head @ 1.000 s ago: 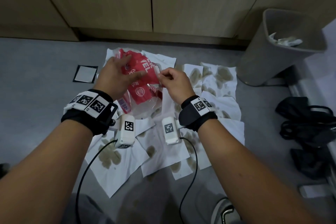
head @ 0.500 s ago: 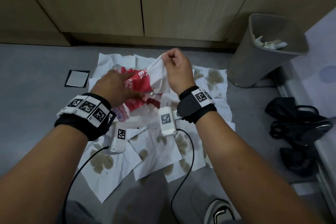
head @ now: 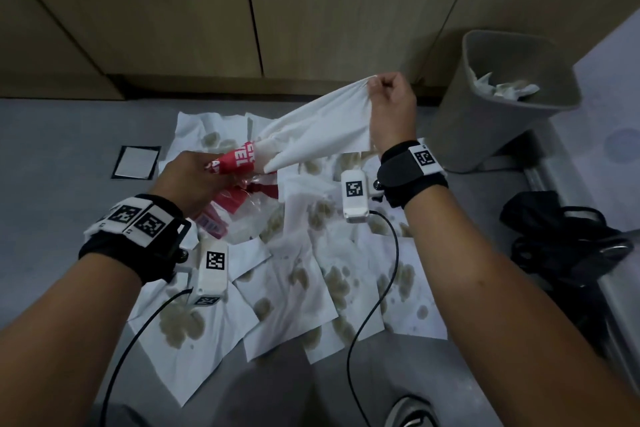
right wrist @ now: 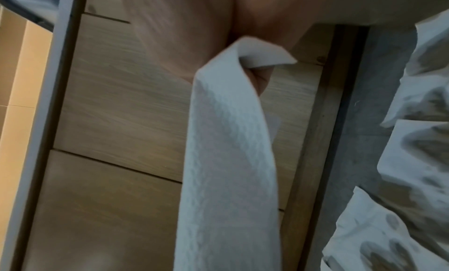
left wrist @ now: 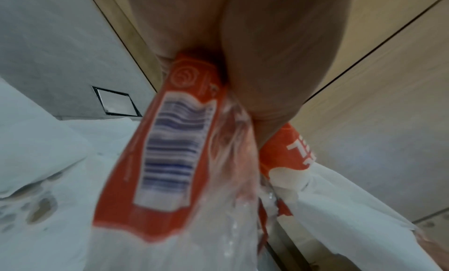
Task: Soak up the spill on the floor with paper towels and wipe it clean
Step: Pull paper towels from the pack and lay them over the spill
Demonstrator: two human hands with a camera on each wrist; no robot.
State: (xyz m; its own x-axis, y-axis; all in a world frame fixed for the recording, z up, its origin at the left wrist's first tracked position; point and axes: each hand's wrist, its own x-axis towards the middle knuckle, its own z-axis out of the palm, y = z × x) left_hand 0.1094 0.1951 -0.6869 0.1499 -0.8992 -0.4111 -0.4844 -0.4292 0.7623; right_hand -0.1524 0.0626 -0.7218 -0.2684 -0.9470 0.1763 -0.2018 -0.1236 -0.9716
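Several white paper towels [head: 291, 291] lie spread on the grey floor, blotched with brown stains from the spill. My left hand [head: 194, 177] grips a red and clear plastic towel pack [head: 239, 163] just above them; the left wrist view shows its barcode side [left wrist: 170, 150] squeezed in my fingers. My right hand [head: 391, 97] is raised up and to the right, pinching the corner of a clean white paper towel [head: 318, 135] that stretches taut from the pack's mouth. The right wrist view shows the same towel [right wrist: 230, 160] hanging from my fingers.
A grey waste bin [head: 502, 107] with crumpled paper inside stands at the right, against wooden cabinet doors [head: 242, 10]. A square floor plate [head: 135, 163] lies left of the towels. Black bags or straps [head: 568, 239] lie at the far right. A shoe tip [head: 412, 412] shows at the bottom.
My right hand has pulled a clean towel out of the pack, moving up and to the right. My left hand has kept hold of the pack and lifted it slightly.
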